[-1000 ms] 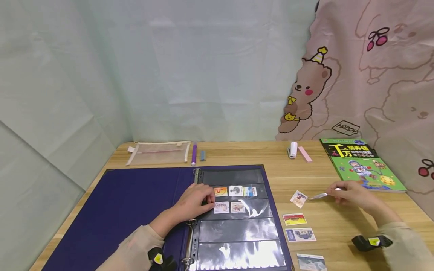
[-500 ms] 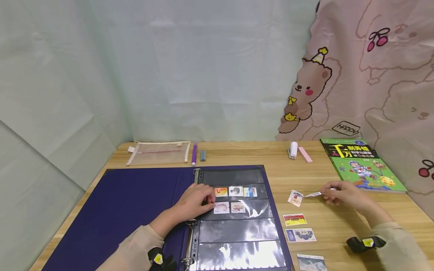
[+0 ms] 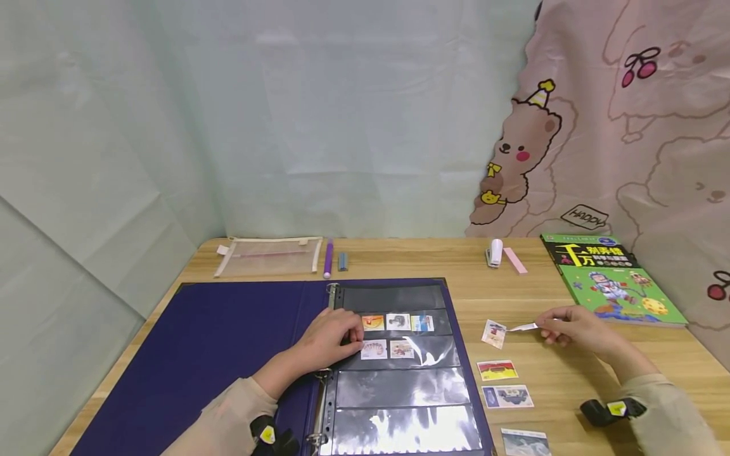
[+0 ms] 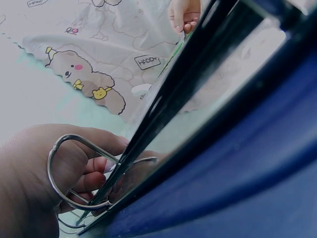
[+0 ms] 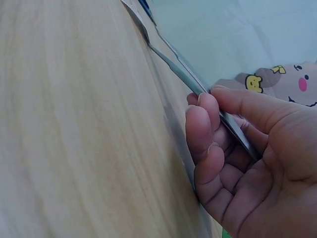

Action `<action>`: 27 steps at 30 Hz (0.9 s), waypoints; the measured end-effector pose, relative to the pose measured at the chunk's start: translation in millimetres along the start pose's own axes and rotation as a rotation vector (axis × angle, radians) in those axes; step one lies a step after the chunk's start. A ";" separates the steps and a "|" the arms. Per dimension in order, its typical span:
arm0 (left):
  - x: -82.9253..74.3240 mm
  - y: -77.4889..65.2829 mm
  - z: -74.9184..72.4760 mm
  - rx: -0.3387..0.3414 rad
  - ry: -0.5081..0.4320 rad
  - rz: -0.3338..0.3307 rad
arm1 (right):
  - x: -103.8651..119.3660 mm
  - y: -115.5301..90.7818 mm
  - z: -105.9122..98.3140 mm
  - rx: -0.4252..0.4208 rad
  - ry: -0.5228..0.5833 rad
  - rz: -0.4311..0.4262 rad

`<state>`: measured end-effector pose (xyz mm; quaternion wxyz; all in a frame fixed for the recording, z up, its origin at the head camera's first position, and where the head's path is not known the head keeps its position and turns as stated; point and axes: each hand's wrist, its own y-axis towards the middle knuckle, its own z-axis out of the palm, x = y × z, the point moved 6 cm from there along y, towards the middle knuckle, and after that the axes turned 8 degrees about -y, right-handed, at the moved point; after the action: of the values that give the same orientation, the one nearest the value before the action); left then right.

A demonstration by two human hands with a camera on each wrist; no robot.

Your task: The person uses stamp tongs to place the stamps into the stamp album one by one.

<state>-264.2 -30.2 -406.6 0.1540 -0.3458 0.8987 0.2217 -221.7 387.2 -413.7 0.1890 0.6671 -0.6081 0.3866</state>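
Observation:
In the head view my right hand grips a pair of metal tweezers, whose tips meet the right edge of a small stamp. From the right wrist view, thumb and fingers pinch the tweezers low over the wood. My left hand rests on the black pocket page of an open blue ring binder, its fingers loosely bent next to the stamps in the pockets. A metal ring stands beside this hand in the left wrist view.
Right of the binder lie a red-yellow stamp, a blue-grey stamp and a grey stamp. Along the back are a mesh pouch, purple pen, white stapler and pink strip. A green book lies at right.
My right hand has moved left with the tweezers. The stamp at their tips has shifted slightly left and turned a little. My left hand stays put.

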 end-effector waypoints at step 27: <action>1.3 -0.8 0.1 -0.002 -0.033 -0.008 | 14.6 -4.0 -2.6 -0.030 0.031 -0.144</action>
<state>-264.6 -31.4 -407.5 0.1695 -0.3457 0.8944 0.2276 -219.2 380.2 -400.3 0.2356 0.7002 -0.5612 0.3732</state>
